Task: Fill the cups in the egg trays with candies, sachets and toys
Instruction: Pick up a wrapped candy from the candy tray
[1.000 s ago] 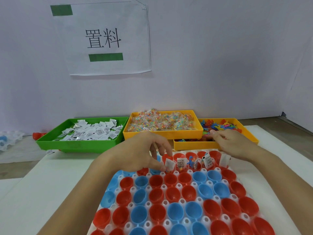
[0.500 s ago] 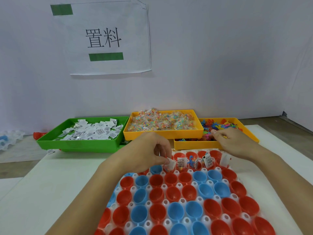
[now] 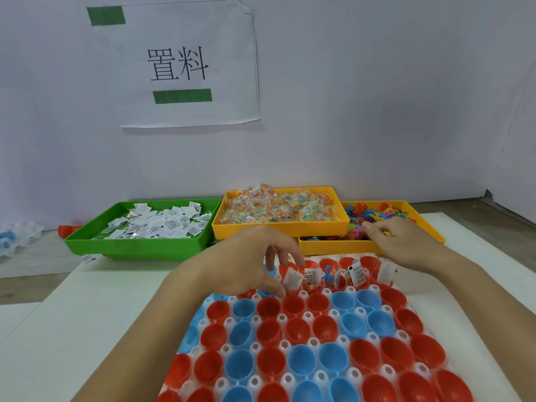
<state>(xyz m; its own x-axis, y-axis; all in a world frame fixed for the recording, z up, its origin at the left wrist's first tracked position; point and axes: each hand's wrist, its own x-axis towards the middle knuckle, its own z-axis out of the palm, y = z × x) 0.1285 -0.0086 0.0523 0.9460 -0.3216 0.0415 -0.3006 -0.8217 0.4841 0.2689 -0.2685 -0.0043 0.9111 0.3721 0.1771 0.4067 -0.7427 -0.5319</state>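
- Where the far row of the egg tray point(image 3: 316, 381) meets the bins, the left hand point(image 3: 246, 265) hangs over the cups with curled fingers, thumb and a fingertip pinching a white sachet point(image 3: 291, 281) just above a red cup.
- Beside that sachet, the next cups of the same row each hold an upright white sachet; a printed one point(image 3: 311, 276) stands closest, and a small blue toy point(image 3: 329, 272) pokes out of the cup after it.
- Nearer rows of the clear tray carry red cups point(image 3: 293, 306) and blue cups point(image 3: 342, 301) with nothing visible inside them.
- Over the front edge of the right-hand yellow bin point(image 3: 429, 227), the right hand point(image 3: 403, 245) reaches with fingers curled; something small and yellow shows at its fingertips, though I cannot tell whether it is truly gripped.
- That bin holds a heap of coloured toys point(image 3: 374, 213).
- A second yellow bin point(image 3: 278, 227) in the middle holds wrapped candies point(image 3: 278, 207); it overlaps the toy bin.
- At the left, a green bin point(image 3: 139, 245) holds loose sachets point(image 3: 162, 221).
- Everything rests on a white table point(image 3: 72, 314), and a paper sign point(image 3: 179, 65) with two characters hangs on the wall behind.
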